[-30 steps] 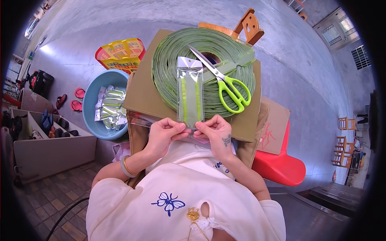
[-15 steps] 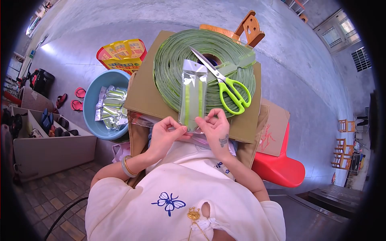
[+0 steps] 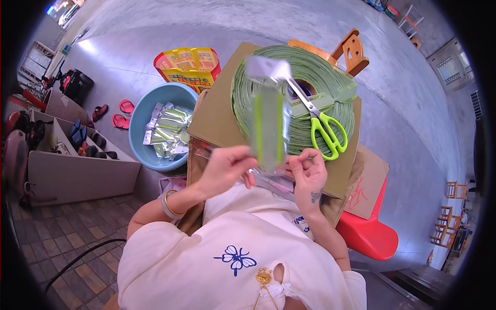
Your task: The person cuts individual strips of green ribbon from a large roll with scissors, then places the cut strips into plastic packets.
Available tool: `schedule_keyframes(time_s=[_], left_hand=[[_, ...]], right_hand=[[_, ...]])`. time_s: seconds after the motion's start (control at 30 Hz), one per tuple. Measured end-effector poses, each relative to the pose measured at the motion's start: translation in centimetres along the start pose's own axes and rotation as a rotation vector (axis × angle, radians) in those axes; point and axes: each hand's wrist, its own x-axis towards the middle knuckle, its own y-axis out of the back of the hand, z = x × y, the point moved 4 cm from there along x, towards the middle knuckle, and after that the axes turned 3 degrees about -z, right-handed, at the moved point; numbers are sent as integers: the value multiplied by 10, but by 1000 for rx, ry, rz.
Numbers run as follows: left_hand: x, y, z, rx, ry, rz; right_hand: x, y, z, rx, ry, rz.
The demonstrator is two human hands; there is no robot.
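Left hand: the left hand (image 3: 227, 166) is lifted in front of the chest, wrist bent, and pinches the bottom end of a long clear plastic packet (image 3: 269, 124) with green strips inside.
Right hand: the right hand (image 3: 308, 174) sits just beside the packet's bottom corner with its fingers curled close together; the blur hides whether it grips.
Packet: it stands upright in the air, above a big round roll of green strap (image 3: 302, 135).
Roll: it lies on a flat brown cardboard sheet (image 3: 217, 119), with green-handled scissors (image 3: 320, 124) on top.
Bowl: a round blue plastic bowl (image 3: 135, 129) on the left side holds more shiny packets (image 3: 168, 132).
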Motion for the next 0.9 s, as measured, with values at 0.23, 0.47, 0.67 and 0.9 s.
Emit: schedule_keyframes(time_s=[0.23, 0.47, 0.67, 0.9], left_hand=[[20, 193, 0, -110, -231, 742], [-17, 290, -93, 277, 377, 849], [90, 148, 31, 788, -266, 414], [178, -47, 34, 1343, -486, 34]], right_hand=[[13, 48, -38, -181, 226, 134], [39, 59, -55, -1230, 598, 186], [62, 69, -35, -1258, 251, 152], [35, 120, -64, -643, 355, 382]])
